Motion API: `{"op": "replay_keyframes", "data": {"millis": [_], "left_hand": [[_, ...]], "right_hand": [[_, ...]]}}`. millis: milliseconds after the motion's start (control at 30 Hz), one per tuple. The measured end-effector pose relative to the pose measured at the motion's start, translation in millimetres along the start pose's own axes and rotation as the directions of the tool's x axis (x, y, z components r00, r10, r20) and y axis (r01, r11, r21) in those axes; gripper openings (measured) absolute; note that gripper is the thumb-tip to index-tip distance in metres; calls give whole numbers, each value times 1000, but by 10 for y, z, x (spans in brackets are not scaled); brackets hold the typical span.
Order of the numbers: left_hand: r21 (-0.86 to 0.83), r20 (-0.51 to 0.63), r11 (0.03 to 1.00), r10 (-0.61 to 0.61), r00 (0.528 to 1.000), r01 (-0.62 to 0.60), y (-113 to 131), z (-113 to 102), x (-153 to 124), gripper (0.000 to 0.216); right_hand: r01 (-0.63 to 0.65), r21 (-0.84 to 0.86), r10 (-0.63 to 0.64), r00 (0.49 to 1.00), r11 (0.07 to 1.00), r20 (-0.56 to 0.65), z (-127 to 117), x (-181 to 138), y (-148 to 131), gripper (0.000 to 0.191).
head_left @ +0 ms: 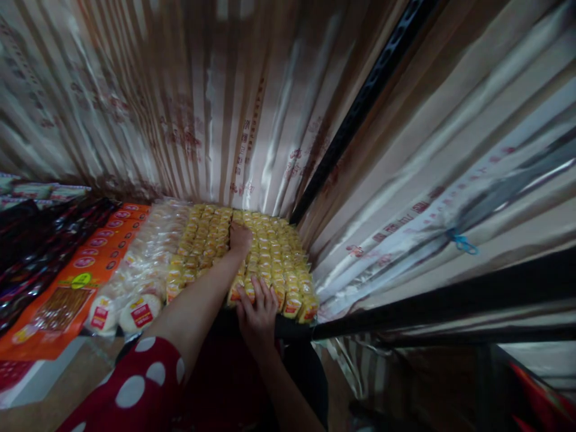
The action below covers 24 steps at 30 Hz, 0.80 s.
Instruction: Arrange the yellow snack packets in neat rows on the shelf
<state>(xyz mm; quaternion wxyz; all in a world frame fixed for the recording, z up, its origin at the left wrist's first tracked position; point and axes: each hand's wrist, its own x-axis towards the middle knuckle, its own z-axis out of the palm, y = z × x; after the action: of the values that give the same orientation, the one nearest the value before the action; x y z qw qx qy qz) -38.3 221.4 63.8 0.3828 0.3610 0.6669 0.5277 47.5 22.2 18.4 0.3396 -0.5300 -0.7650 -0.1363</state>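
1. Left hand (pixel 241 237) is reaching among yellow packets (pixel 276 255) toward the back edge of the shelf (pixel 294 329), its fingertips hiding; I cannot tell its grip.
2. Right hand (pixel 260 307) is touching packets at the front edge, fingers slightly spread; I cannot tell whether it is gripping.
3. From the left, dark packets (pixel 49 246), an orange packet (pixel 85 276), clear packets (pixel 139 258), then the yellow ones are lying toward the right corner.

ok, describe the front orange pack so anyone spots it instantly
Below the pale printed curtain, find the yellow packets. Go left past the clear-wrapped white rounds to the front orange pack. Unlike the orange strips behind, it shows a yellow-green oval and brown sticks.
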Motion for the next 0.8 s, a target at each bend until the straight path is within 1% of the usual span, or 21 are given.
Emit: {"op": "replay_keyframes", "data": {"millis": [67, 133, 233, 333, 400, 467, 533, 633, 733, 800], "left_hand": [[69, -41, 998, -12, 999, 15, 45, 0, -68, 61], [130, -68, 991, -11, 998, 20, 80, -2, -123, 58], [201, -83, 980, 25, 996, -8, 110, -2, -184, 48], [256, -90, 965, 80, 993, -55, 121, 9, -224, 48], [344, -99, 935, 122, 988, -82, 122, 21, -239, 49], [474, -99, 874, 177, 979, -110, 120, 32, -246, 50], [592, -59, 790, 240, 969, -160, 123, 42, -260, 52], [655, 33, 717, 288, 957, -239, 165, 47, -336, 56], [617, 83, 729, 316, 945, -297, 258, 8, -542, 54], [531, 119, 755, 382, 916, -384, 311, -74, -764, 46]], "right_hand": [[0, 0, 0, 1000, 1000, -3, 1, -2, -1, 30], [0, -4, 0, 1000, 1000, 1, 8, -6, 3, 31], [-3, -6, 3, 1000, 1000, 4, 21, -13, 10, 31], [-7, 6, 7, 1000, 1000, 2, 23, -16, 13, 32], [-9, 12, 9, 1000, 1000, 4, 18, -17, 11, 32], [-8, 15, 8, 1000, 1000, 5, 16, -18, 10, 32], [-9, 16, 9, 1000, 1000, 6, 21, -21, 10, 32], [-3, 27, 3, 1000, 1000, -8, 48, -34, 20, 30], [12, 41, -10, 999, 999, -40, 91, -58, 42, 26], [20, 45, -18, 999, 999, -49, 119, -77, 58, 23]]}}
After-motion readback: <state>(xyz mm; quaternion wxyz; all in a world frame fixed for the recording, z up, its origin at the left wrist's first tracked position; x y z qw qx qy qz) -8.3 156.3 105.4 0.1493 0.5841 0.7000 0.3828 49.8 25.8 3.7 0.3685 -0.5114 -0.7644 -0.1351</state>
